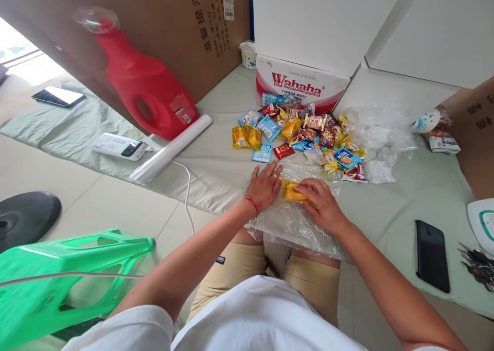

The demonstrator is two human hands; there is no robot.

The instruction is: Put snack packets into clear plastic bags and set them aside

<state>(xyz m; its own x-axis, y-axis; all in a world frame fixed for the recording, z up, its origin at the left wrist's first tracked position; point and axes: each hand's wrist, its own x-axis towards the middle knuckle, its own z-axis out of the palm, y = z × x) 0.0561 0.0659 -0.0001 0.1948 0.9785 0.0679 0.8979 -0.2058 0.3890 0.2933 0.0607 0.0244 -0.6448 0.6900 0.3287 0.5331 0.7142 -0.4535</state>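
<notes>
My right hand (322, 202) has its fingers closed over a small yellow-wrapped snack (290, 191) at the front of the cloth. Just left of it, my left hand (264, 186) lies flat with its fingers stretched out, a red string round the wrist. Under both hands a sheet of clear plastic wrap (301, 227) is spread out, reaching over the front edge towards my lap. Beyond the hands is a pile of wrapped snacks (314, 122) in blue, red, yellow and brown packets.
A roll of plastic wrap (173, 147) lies left, beside a red jug (148, 88) and a power bank (121, 146). Crumpled clear plastic (380, 135) sits right of the pile. A black phone (432, 256) and keys (478, 266) lie far right. A green stool (77, 258) stands left.
</notes>
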